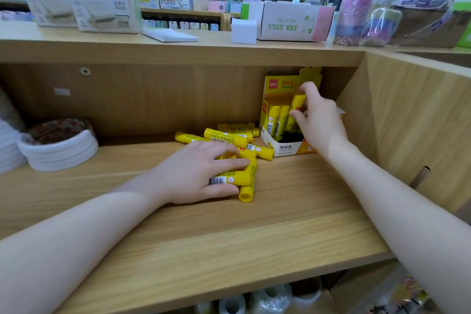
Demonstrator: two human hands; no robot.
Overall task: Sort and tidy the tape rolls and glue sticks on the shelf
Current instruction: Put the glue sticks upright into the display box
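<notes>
Box (288,146) marked "deli"; right hand (318,120) pinches glue stick (297,107), left hand (201,173) grips sticks (242,177).

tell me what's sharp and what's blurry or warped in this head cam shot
Head view: sharpest around the left hand gripping loose glue sticks, barcode readable; the right hand at the yellow display box is slightly soft; items on the top ledge, such as the wrapped tape rolls, are smeared; wide-angle distortion bows the shelf edge; lighting is even, with soft shadows in the shelf recess.
</notes>
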